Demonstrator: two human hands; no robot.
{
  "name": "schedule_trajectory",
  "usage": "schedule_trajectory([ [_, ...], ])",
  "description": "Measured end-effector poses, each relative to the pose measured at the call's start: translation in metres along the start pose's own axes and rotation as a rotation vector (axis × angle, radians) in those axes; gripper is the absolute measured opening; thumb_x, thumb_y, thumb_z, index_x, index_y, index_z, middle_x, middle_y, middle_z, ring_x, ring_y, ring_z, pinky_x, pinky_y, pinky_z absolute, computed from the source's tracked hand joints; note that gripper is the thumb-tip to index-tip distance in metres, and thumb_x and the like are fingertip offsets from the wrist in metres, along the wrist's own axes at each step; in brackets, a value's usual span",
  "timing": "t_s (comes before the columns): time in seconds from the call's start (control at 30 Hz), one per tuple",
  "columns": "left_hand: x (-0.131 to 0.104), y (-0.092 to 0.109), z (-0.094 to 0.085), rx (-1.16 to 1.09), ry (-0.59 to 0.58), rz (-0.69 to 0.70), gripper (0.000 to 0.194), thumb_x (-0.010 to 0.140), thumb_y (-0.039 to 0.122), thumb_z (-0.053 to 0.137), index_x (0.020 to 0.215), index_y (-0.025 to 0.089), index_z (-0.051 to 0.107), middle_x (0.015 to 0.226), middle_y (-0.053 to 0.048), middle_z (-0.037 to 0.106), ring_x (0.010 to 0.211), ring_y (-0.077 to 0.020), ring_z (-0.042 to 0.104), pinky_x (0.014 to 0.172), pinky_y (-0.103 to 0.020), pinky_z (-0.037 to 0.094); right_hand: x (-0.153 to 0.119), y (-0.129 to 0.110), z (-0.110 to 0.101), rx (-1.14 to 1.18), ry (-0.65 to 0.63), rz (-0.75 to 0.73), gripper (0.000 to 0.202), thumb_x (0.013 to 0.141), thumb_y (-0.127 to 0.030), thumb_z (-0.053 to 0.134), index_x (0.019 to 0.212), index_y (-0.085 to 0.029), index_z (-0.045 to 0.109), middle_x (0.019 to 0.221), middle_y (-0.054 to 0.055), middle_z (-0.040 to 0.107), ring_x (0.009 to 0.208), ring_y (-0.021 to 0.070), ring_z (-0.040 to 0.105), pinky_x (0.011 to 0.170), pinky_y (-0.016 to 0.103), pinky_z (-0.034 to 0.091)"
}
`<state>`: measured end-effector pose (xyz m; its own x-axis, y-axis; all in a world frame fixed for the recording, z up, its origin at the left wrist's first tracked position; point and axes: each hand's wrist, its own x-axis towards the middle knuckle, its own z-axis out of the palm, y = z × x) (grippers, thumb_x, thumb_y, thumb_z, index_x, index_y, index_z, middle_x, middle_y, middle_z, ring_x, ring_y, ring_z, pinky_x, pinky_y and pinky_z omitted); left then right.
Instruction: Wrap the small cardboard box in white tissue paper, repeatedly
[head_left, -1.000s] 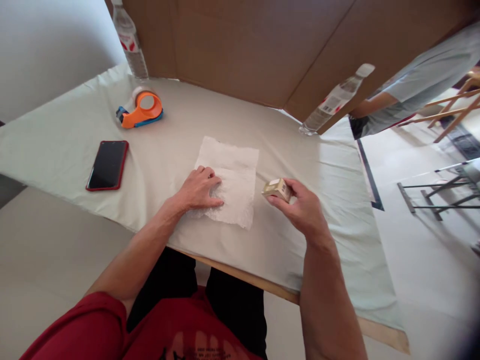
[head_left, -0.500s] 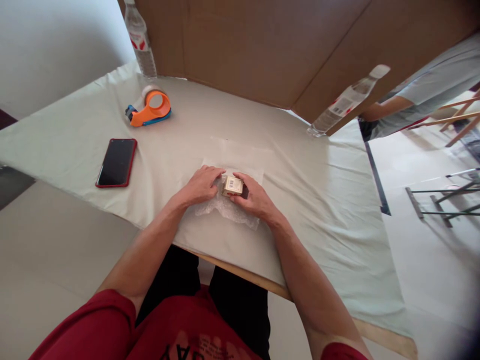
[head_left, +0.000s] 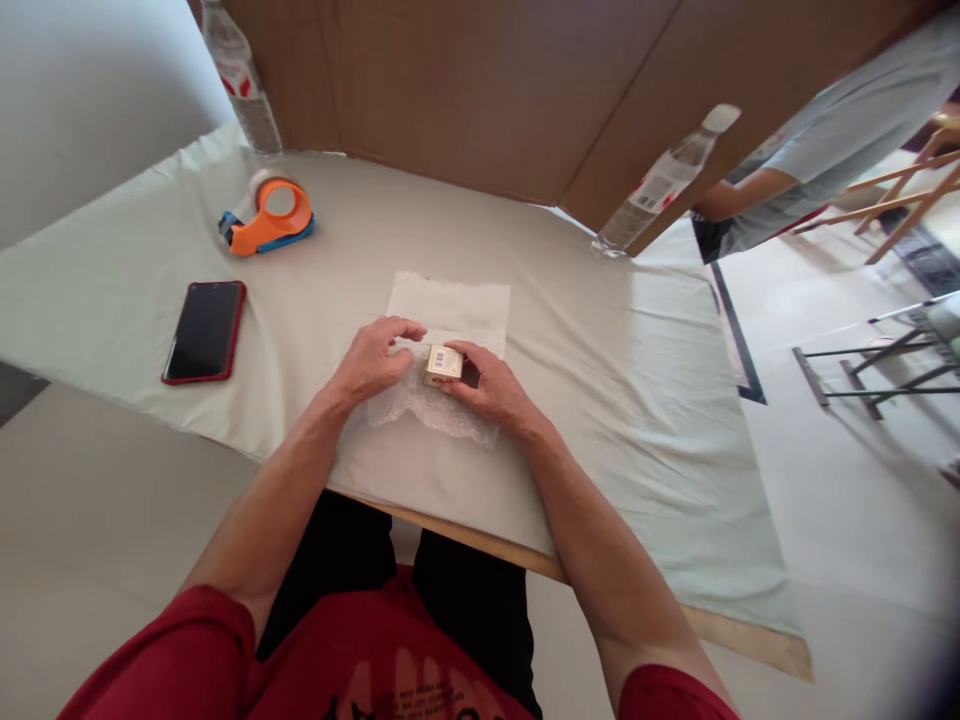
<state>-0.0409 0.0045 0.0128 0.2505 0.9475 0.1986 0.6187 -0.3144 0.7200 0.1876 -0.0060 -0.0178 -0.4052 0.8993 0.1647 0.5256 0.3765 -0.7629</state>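
Note:
A small cream box [head_left: 444, 363] with a barcode on its face rests on a sheet of clear bubble wrap [head_left: 442, 415]. My right hand [head_left: 487, 385] grips the box from the right, thumb on the near side and fingers on the far side. Just left of the box, my left hand [head_left: 379, 357] is held with thumb and fingers apart and nothing between them. The bubble wrap lies under both hands, its far part flat on the cloth and its near edge crumpled.
An orange tape dispenser [head_left: 274, 220] and a phone in a red case [head_left: 205, 332] lie to the left. Two water bottles [head_left: 244, 85] [head_left: 664, 185] stand against a large cardboard panel [head_left: 450, 90]. Beyond the panel at right, a person's arm [head_left: 750, 190] shows.
My left hand has moved off the box's left side and its fingers have spread. The far part of the bubble wrap now shows more plainly. The whole view has shifted slightly.

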Motion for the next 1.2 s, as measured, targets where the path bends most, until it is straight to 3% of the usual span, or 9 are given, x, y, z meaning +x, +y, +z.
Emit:
schedule_trajectory([
  [0.07,-0.010,0.013,-0.012,0.011,0.011,0.081,0.035,0.077,0.016,0.051,0.105,0.018,0.072,0.108,-0.008,0.075,0.100,-0.0230,0.067,0.083,-0.036,0.055,-0.001,0.001,-0.003,0.015,-0.026,0.002,0.062,0.078,-0.035,0.072,0.138,-0.026,0.056,0.142,0.010,0.063,0.127,0.0305,0.061,0.110,0.050,0.046],
  [0.23,-0.051,0.041,-0.030,0.317,-0.249,0.398,0.042,0.076,0.020,0.064,0.118,0.022,0.069,0.125,-0.011,0.067,0.123,-0.0319,0.057,0.105,-0.050,0.047,-0.002,-0.001,-0.005,0.096,-0.032,0.035,0.053,0.080,-0.031,0.068,0.131,-0.023,0.058,0.132,0.010,0.069,0.117,0.0272,0.066,0.104,0.045,0.050],
  [0.33,-0.066,0.040,-0.017,0.476,-0.219,0.374,0.046,0.072,0.014,0.067,0.118,0.020,0.070,0.134,-0.017,0.061,0.134,-0.0387,0.049,0.111,-0.057,0.042,-0.001,-0.004,-0.004,0.168,-0.025,0.043,0.045,0.078,-0.030,0.068,0.123,-0.022,0.061,0.124,0.009,0.072,0.112,0.0256,0.068,0.101,0.043,0.052],
  [0.53,-0.060,0.023,0.012,0.389,-0.057,0.301,0.014,0.085,0.012,0.060,0.083,0.020,0.071,0.134,-0.016,0.060,0.136,-0.0370,0.048,0.113,-0.058,0.042,0.000,-0.005,-0.004,0.240,-0.010,0.058,0.046,0.075,-0.031,0.072,0.119,-0.022,0.064,0.122,0.008,0.073,0.110,0.0241,0.069,0.100,0.040,0.052],
  [0.73,-0.040,0.021,0.011,0.128,-0.008,0.132,0.007,0.082,0.015,0.060,0.079,0.018,0.066,0.135,-0.014,0.061,0.122,-0.0283,0.061,0.099,-0.042,0.054,0.002,-0.003,-0.014,0.314,-0.127,0.099,0.053,0.077,-0.038,0.077,0.125,-0.021,0.064,0.127,0.010,0.072,0.117,0.0268,0.068,0.105,0.044,0.051],
  [0.87,-0.024,0.020,0.013,0.050,-0.025,0.052,0.003,0.079,0.017,0.060,0.078,0.019,0.063,0.131,-0.011,0.067,0.114,-0.0257,0.066,0.094,-0.038,0.055,-0.005,-0.005,-0.039,0.434,-0.165,0.141,0.070,0.087,-0.065,0.064,0.142,-0.023,0.056,0.146,0.013,0.060,0.134,0.0302,0.059,0.112,0.049,0.047],
  [1.03,-0.017,0.019,0.016,-0.074,-0.020,0.003,0.004,0.078,0.023,0.061,0.076,0.020,0.062,0.126,-0.008,0.071,0.113,-0.0246,0.067,0.084,-0.033,0.054,-0.014,-0.019,-0.054,0.229,-0.198,0.061,0.090,0.069,-0.061,0.084,0.146,-0.027,0.053,0.152,0.014,0.054,0.136,0.0344,0.056,0.110,0.053,0.048],
  [1.1,-0.017,0.019,0.018,-0.120,0.001,-0.003,0.007,0.079,0.026,0.061,0.076,0.020,0.062,0.127,-0.009,0.071,0.113,-0.0244,0.067,0.075,-0.029,0.052,-0.013,-0.024,-0.046,0.080,-0.104,0.040,0.075,0.069,-0.048,0.086,0.135,-0.024,0.061,0.143,0.014,0.061,0.128,0.0329,0.061,0.107,0.052,0.049],
  [1.2,-0.017,0.018,0.021,-0.194,0.031,-0.032,0.011,0.080,0.028,0.061,0.073,0.019,0.063,0.125,-0.009,0.073,0.112,-0.0239,0.067,0.072,-0.028,0.051,-0.008,-0.024,-0.029,0.033,0.043,0.002,0.021,0.081,-0.034,0.071,0.099,-0.022,0.070,0.126,0.011,0.071,0.115,0.0278,0.067,0.102,0.046,0.050],
])
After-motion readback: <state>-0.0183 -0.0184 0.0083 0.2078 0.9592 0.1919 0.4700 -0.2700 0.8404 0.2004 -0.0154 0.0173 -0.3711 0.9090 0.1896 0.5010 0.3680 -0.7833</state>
